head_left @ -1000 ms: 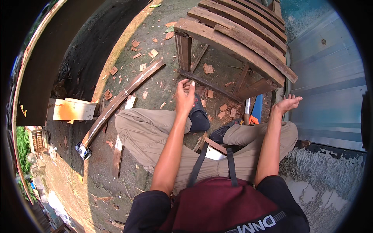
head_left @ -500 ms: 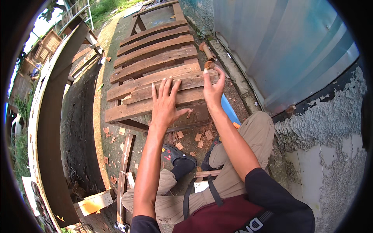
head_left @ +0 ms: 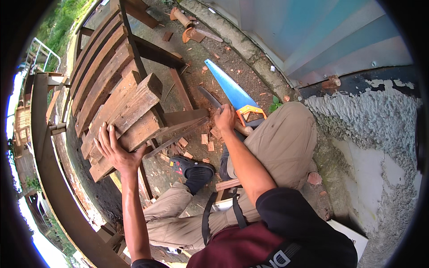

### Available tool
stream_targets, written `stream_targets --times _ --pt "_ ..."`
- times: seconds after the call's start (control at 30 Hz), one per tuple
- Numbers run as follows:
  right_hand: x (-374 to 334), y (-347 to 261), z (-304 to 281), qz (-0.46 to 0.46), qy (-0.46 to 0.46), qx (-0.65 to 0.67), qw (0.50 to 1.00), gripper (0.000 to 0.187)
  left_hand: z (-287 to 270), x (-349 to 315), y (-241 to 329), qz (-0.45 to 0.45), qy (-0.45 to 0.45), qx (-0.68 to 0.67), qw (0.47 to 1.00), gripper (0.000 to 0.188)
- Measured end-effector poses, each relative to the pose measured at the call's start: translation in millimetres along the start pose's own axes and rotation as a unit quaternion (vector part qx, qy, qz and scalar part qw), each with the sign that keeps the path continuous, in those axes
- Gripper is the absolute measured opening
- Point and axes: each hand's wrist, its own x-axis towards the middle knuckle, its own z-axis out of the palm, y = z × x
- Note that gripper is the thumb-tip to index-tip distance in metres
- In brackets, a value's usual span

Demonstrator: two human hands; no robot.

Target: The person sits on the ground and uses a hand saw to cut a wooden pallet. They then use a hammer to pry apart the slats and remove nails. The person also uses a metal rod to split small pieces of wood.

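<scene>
My left hand [head_left: 118, 149] lies with fingers spread on the near end of a slatted wooden bench [head_left: 107, 85], its thumb by the front edge. A short loose-looking plank [head_left: 138, 102] rests on the slats just beyond it. Down by my right knee, my right hand [head_left: 225, 118] is closed around a large knife near where blade and handle meet. The knife's dark curved blade [head_left: 208, 96] points away from me, and its pale wooden handle [head_left: 243, 129] shows behind the hand. Right beside it lies a handsaw [head_left: 228, 85] with a blue blade and orange-black grip.
Wood chips [head_left: 183, 142] litter the concrete around my shoe [head_left: 192, 169]. Farther off lies another wooden-handled tool [head_left: 181, 18] near brown scraps. A metal sheet wall [head_left: 330, 40] and rough plaster wall [head_left: 357, 129] border the right. A long curved-looking board [head_left: 49, 156] stands on the left.
The view has turned, so the bench sits farther left. My right hand has left the bench's right end and gone down onto the knife. My left hand stays on the bench.
</scene>
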Motion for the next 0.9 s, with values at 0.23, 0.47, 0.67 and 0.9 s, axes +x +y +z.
stream_targets --times 0.23,0.47,0.67,0.9 --pt "-38 31 -16 -0.140 0.006 -0.300 0.944 0.039 4 1 2 0.003 0.010 -0.012 1.000 0.109" --pt "-15 55 -30 -0.026 -0.110 -0.299 0.947 0.033 6 7 3 0.015 0.039 -0.013 0.999 0.107" --pt "4 53 -70 -0.160 -0.023 -0.101 0.982 0.029 8 0 2 -0.007 0.038 -0.008 0.999 0.108" --pt "38 94 -138 0.141 -0.309 -0.316 0.886 0.035 4 -1 4 -0.015 0.033 -0.024 0.999 0.108"
